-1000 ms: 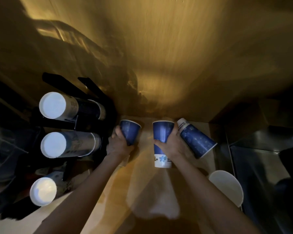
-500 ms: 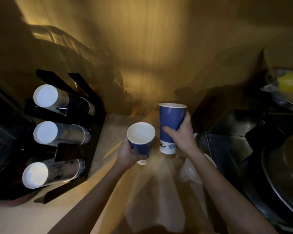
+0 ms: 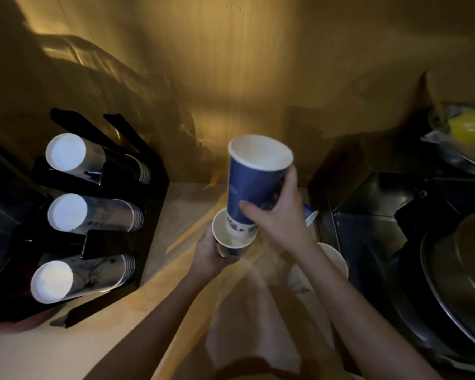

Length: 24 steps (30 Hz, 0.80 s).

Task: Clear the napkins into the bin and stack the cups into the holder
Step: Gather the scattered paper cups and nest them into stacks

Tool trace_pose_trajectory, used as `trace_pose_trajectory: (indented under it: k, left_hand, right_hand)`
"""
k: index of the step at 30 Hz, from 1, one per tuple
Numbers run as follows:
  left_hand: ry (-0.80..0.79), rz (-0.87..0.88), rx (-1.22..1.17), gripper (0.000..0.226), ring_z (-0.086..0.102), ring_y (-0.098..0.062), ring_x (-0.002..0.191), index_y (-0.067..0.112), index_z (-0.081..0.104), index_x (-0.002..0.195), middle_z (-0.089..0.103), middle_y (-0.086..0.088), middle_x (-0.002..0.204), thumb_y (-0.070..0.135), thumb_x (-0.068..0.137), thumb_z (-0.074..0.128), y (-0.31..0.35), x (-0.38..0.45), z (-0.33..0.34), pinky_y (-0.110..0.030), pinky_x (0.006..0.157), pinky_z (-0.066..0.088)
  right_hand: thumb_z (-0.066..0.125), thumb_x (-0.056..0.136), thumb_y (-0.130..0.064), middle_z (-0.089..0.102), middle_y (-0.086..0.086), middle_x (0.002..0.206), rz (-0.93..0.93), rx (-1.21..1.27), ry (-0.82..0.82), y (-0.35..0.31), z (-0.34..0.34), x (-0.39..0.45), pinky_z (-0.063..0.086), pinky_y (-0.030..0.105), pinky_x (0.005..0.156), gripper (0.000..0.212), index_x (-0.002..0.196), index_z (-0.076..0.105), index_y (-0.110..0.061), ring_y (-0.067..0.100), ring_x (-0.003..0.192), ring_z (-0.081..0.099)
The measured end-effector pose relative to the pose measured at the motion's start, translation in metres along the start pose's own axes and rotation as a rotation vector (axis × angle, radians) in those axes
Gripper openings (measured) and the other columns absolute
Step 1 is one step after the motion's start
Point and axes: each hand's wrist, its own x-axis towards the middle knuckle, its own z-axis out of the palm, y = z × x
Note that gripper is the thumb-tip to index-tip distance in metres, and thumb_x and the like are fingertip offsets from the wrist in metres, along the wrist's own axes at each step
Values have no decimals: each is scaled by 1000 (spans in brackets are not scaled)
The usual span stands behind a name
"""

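Counter (image 3: 176,215) dim, warm light. Black cup holder (image 3: 151,204) at left edge, three rows of stacked cups (image 3: 93,215) lying sideways in it. Right hand (image 3: 280,218) clamped around tall blue cup (image 3: 255,182), its base sitting just inside the mouth of a short cup (image 3: 231,239). Left hand (image 3: 211,256) wrapped around the short cup from below. Another white cup (image 3: 332,259) on counter beside right forearm.

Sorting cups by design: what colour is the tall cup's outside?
Dark blue, white band at base; head view. Tall cup.
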Motion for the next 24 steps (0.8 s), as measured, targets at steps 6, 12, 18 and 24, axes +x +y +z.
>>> trace_pose_trajectory:
  k: [6, 12, 18, 24]
  left_hand:
    - [-21, 47, 52, 91, 51, -14, 116, 9, 37, 133, 54, -3, 129, 16, 57, 85, -7, 2, 1, -16, 89, 40]
    - [-28, 31, 83, 87, 47, -16, 118, 1, 41, 130, 53, -12, 132, 13, 57, 85, -8, 4, 0, -8, 89, 31]
    - [-35, 13, 79, 87, 49, -16, 115, 1, 43, 129, 55, -11, 128, 12, 54, 86, -13, 7, 0, -7, 86, 32]
    - [-8, 1, 42, 88, 48, -15, 108, 3, 41, 129, 55, -6, 120, 7, 53, 86, -7, 7, 1, -8, 79, 33]
  right_hand:
    - [81, 65, -15, 21, -4, 151, 113, -208, -152, 29, 23, -20, 22, 21, 103, 117, 144, -3, -33, 0, 130, 19]
    - [82, 59, -43, 29, 0, 151, 25, -440, -99, 49, 20, -28, 28, 37, 111, 113, 144, 9, -28, 19, 139, 27]
    - [48, 66, -72, 47, 6, 139, -136, -739, -107, 63, 18, -26, 30, 36, 109, 89, 135, 35, -16, 22, 134, 36]
    - [45, 71, -67, 62, 11, 118, -230, -915, -127, 67, 13, -26, 44, 41, 98, 77, 121, 48, -7, 28, 114, 54]
